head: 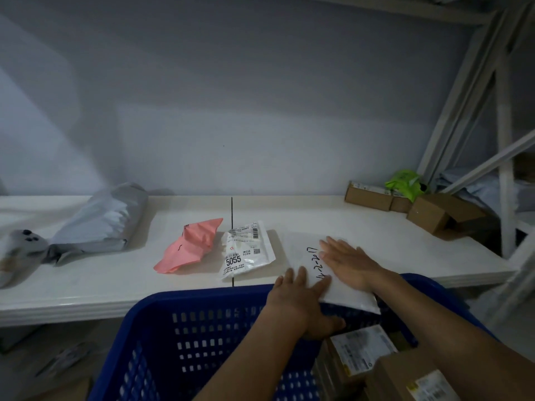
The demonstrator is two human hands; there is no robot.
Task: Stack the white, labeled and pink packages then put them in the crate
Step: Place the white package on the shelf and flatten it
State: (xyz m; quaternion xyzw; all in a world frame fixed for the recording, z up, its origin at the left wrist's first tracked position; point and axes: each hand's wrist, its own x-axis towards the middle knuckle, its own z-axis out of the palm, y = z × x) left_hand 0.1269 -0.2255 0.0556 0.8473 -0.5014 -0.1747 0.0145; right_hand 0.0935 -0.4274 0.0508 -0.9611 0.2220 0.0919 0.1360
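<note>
Pressing both hands flat on the white package (pixel 307 256) at the surface's near edge, left hand (pixel 298 299) gripping its near corner, right hand (pixel 347 260) open; labeled package (pixel 246 250) and pink package (pixel 191 244) lie just left, nearer our left hand.

White package (pixel 315 273): near edge partly hidden under left hand (pixel 301 302), far part under right hand (pixel 347 261). Beside white package, labeled package (pixel 246 253): fine print too small to read. Crate (pixel 202 328) cut off by bottom edge.
</note>
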